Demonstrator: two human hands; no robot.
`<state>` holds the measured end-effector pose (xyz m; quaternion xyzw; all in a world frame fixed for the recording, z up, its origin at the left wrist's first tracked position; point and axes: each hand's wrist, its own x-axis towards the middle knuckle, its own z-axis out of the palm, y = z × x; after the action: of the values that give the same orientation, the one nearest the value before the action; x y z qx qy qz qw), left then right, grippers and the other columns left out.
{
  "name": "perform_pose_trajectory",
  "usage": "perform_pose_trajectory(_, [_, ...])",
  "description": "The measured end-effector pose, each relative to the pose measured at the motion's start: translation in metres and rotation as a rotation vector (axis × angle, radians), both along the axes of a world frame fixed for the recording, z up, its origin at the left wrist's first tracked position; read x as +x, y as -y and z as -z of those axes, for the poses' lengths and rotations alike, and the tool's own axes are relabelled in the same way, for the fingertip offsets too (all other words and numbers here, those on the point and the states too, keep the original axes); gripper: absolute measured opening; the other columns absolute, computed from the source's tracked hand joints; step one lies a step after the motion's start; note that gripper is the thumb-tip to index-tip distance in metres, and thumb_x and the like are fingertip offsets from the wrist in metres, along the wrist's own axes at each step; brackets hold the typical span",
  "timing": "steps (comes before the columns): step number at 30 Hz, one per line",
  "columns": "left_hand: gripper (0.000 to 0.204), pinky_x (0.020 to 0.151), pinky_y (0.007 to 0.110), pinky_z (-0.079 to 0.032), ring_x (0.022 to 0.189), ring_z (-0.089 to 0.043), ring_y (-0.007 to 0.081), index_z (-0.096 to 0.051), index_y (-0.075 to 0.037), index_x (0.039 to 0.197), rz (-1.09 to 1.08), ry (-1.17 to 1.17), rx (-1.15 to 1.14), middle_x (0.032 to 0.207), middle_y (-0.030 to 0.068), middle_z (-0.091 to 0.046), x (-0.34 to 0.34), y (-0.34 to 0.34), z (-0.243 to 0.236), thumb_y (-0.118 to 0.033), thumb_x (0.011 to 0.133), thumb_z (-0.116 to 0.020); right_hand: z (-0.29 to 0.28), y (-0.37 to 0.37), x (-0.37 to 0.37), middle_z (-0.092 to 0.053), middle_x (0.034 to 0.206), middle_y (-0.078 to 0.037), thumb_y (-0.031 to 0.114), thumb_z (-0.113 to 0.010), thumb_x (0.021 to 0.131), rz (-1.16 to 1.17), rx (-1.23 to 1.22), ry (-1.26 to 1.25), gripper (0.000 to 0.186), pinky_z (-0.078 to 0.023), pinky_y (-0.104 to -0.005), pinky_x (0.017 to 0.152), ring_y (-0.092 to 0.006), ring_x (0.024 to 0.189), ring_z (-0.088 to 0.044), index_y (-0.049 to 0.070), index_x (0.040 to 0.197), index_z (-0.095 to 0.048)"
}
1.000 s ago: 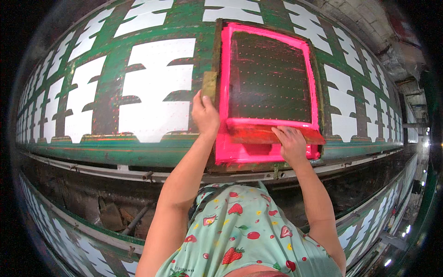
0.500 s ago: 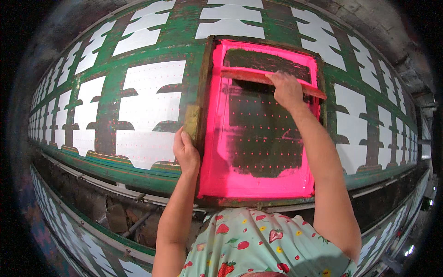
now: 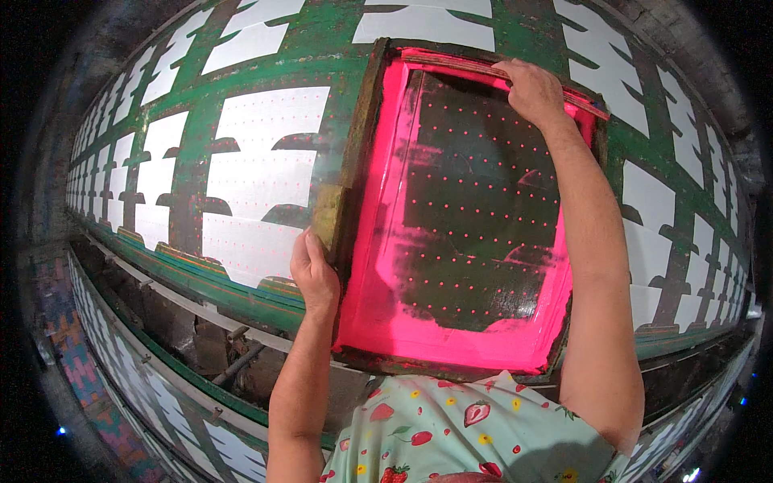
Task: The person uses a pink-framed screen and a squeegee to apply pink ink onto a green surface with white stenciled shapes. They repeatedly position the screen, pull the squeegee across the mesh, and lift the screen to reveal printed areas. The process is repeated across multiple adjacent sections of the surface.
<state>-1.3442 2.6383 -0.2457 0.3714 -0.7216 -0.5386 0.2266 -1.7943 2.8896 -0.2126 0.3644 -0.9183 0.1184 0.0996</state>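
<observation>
A screen printing frame [image 3: 354, 173] with wooden sides lies over the green table in front of me. Bright pink ink rings its mesh [image 3: 483, 193], whose dark middle carries rows of small pink dots. My right hand [image 3: 533, 90] is closed on a long red squeegee [image 3: 459, 68], which lies across the far end of the screen. At the frame's left side, my left hand [image 3: 316, 272] grips the lower end of a yellowish wooden handle [image 3: 328, 216], thumb uppermost. Its other fingers are mostly hidden.
White cut-out sheets [image 3: 262, 181] lie in rows along the green table [image 3: 189, 205]; the nearest on the left bears faint pink dots. Metal rails and a dark gap [image 3: 193, 342] run along the near edge. Another table with sheets [image 3: 153, 402] stands at lower left.
My right hand has pushed the squeegee away from me to the screen's far end, uncovering more dotted mesh. My left hand keeps its hold on the handle. The whole view has shifted slightly.
</observation>
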Motion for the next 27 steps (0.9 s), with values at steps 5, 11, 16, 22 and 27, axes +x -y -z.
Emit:
perform_pose_trajectory(5, [0.039, 0.090, 0.032, -0.052, 0.100, -0.063, 0.0132, -0.071, 0.003, 0.125, -0.020, -0.043, -0.026, 0.109, 0.0041, -0.071, -0.003, -0.002, 0.003, -0.029, 0.123, -0.048, -0.003, 0.002, 0.002, -0.079, 0.129, -0.018, 0.007, -0.064, 0.091, 0.027, 0.098, -0.038, 0.043, -0.060, -0.0556, 0.103, -0.0400, 0.119, -0.075, 0.016, 0.130, -0.079])
perform_pose_trajectory(11, [0.038, 0.079, 0.032, -0.046, 0.088, -0.054, 0.0114, -0.071, 0.002, 0.115, -0.006, -0.017, -0.048, 0.096, 0.0000, -0.063, -0.003, 0.000, 0.001, -0.028, 0.122, -0.050, -0.033, -0.007, 0.044, -0.081, 0.114, -0.021, 0.010, -0.065, 0.089, -0.014, 0.181, 0.208, 0.032, -0.061, -0.0602, 0.097, -0.0440, 0.110, -0.077, 0.012, 0.117, -0.079])
perform_pose_trajectory(16, [0.037, 0.077, 0.032, -0.046, 0.085, -0.052, 0.0126, -0.071, 0.003, 0.116, 0.021, -0.038, -0.111, 0.093, 0.0012, -0.060, -0.004, 0.003, 0.004, -0.027, 0.120, -0.050, -0.037, -0.030, 0.133, -0.081, 0.110, -0.017, 0.007, -0.067, 0.086, -0.079, 0.176, 0.218, 0.032, -0.062, -0.0581, 0.094, -0.0419, 0.107, -0.078, 0.015, 0.114, -0.081])
perform_pose_trajectory(22, [0.041, 0.096, 0.044, -0.055, 0.104, -0.071, 0.0317, -0.071, 0.008, 0.128, 0.041, -0.031, -0.143, 0.113, 0.0229, -0.076, -0.002, 0.006, 0.002, -0.027, 0.118, -0.052, -0.055, -0.057, 0.267, -0.080, 0.114, -0.017, 0.003, -0.066, 0.082, -0.093, 0.177, 0.277, 0.040, -0.063, -0.0545, 0.094, -0.0382, 0.112, -0.077, 0.014, 0.118, -0.081])
perform_pose_trajectory(27, [0.047, 0.107, 0.048, -0.053, 0.122, -0.072, 0.0423, -0.068, 0.009, 0.139, 0.053, -0.061, -0.095, 0.128, 0.0304, -0.076, 0.000, 0.009, 0.013, -0.030, 0.114, -0.059, -0.056, -0.076, 0.378, -0.077, 0.108, -0.014, 0.003, -0.066, 0.083, -0.062, 0.156, 0.292, 0.040, -0.062, -0.0525, 0.094, -0.0368, 0.110, -0.076, 0.015, 0.118, -0.081])
